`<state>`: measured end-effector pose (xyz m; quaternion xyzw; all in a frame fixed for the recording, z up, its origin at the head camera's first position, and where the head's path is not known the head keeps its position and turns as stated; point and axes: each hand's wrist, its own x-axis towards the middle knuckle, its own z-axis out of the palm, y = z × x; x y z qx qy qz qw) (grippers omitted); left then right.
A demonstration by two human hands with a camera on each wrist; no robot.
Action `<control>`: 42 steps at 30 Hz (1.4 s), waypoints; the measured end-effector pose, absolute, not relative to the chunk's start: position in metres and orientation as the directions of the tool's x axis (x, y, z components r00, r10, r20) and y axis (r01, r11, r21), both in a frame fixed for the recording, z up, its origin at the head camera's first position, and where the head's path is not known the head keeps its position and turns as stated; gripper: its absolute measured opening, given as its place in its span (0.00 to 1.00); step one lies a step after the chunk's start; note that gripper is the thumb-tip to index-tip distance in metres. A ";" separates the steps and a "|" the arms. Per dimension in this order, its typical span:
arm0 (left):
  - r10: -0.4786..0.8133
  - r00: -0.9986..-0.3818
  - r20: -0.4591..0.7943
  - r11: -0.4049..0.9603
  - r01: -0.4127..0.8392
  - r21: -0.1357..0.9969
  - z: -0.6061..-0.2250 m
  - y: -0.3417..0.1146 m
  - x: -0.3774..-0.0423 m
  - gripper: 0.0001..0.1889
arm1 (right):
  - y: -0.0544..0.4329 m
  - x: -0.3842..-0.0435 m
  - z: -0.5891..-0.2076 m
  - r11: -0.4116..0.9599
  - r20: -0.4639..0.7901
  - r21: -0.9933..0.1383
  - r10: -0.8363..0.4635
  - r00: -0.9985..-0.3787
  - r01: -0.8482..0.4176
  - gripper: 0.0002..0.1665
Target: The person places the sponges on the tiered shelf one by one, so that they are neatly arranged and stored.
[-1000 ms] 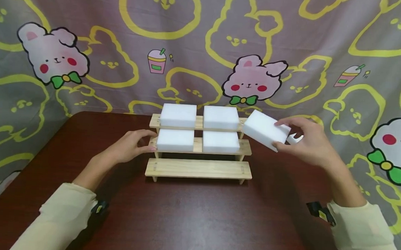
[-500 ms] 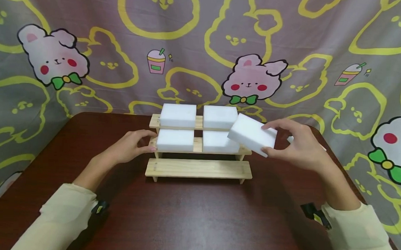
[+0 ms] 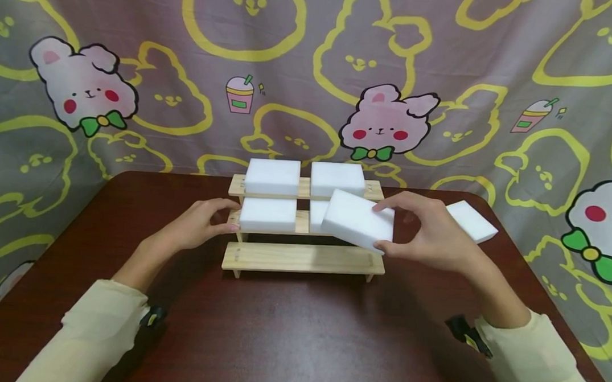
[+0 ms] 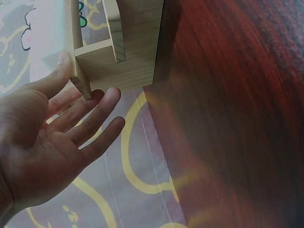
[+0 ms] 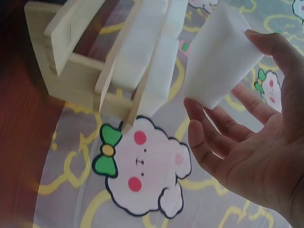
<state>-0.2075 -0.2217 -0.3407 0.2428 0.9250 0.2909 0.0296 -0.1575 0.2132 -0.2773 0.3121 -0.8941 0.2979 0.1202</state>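
A three-tier wooden rack [image 3: 303, 258] stands on the table. Two white sponges [image 3: 272, 177] sit on its top tier and two more on the middle tier, where the right one is partly covered. With thumb and fingers, my right hand [image 3: 432, 233] pinches another white sponge [image 3: 358, 219], held tilted in the air before the rack's right side. In the right wrist view this sponge [image 5: 218, 59] is apart from the rack. At the middle tier's left end, my left hand [image 3: 197, 223] holds the board between thumb and fingers; the left wrist view shows the board's end [image 4: 81, 78] there.
One more white sponge [image 3: 471, 222] lies on the dark brown table [image 3: 300, 333] at the right, behind my right hand. A cartoon-print curtain [image 3: 291, 70] hangs close behind the rack and along both sides. The bottom tier bears no sponge.
My right hand has carried its sponge leftward and down, from right of the rack to before the middle tier. The sponge lying on the table has come into fuller view. My left hand stays put.
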 end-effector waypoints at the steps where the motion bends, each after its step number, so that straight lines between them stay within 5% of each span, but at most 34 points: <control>1: 0.466 -0.881 0.085 0.713 0.431 0.553 -0.341 -0.222 -0.208 0.25 | 0.211 -0.157 -0.278 0.623 0.400 -0.454 -0.496 -0.771 -0.637 0.30; 10: 0.470 -0.878 0.086 0.716 0.436 0.544 -0.341 -0.221 -0.210 0.25 | 0.194 -0.155 -0.285 0.536 0.372 -0.493 -0.583 -0.722 -0.686 0.30; 42: 0.469 -0.879 0.087 0.708 0.433 0.558 -0.339 -0.223 -0.207 0.26 | 0.138 -0.137 -0.310 0.484 0.120 -0.636 -0.707 -0.697 -0.601 0.31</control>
